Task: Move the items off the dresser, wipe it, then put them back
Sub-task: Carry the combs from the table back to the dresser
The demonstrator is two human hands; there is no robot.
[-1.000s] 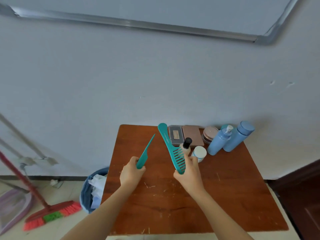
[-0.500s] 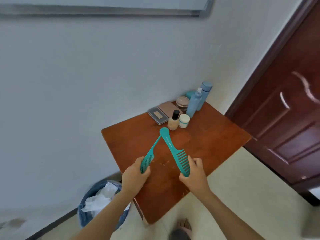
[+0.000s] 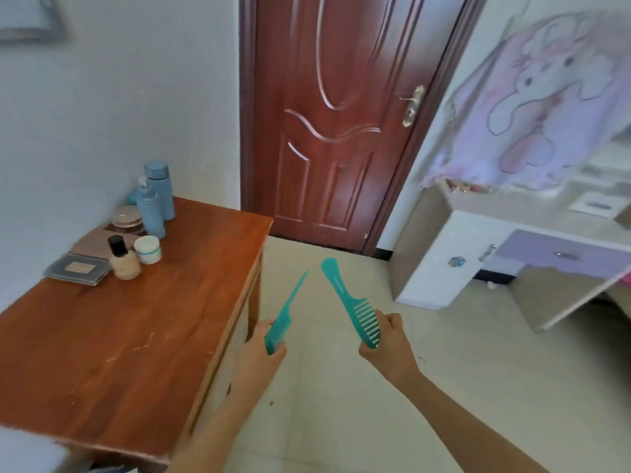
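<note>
Red-brown panelled door (image 3: 334, 124) shut at back centre, metal handle on its right edge; white wall left of it; wooden dresser (image 3: 112, 336) at left, top mostly bare and scratched; white-and-lilac cabinet (image 3: 512, 254) at right, pink cartoon cloth (image 3: 539, 107) hanging above it; pale tiled floor between the two.

Items clustered at the dresser's far left corner by the wall: two blue bottles (image 3: 155, 199), one a pump, upright and touching; round tan compact (image 3: 127, 216); two flat palettes (image 3: 80, 266) lying side by side; beige bottle with black cap (image 3: 123, 259) upright; small white jar (image 3: 148, 249) just beside it.

Both hands out over the floor, right of the dresser edge, off the top; left hand (image 3: 263, 349) clenched on the toothed end of the teal tail comb (image 3: 285, 314), long axis running up and right, thin tail pointing away from the person; right hand (image 3: 389, 346) clenched on the toothed end of the teal wide-tooth comb (image 3: 351, 302), long axis running up and left, rounded handle pointing away; the two far tips near each other, apart, forming a V.
</note>
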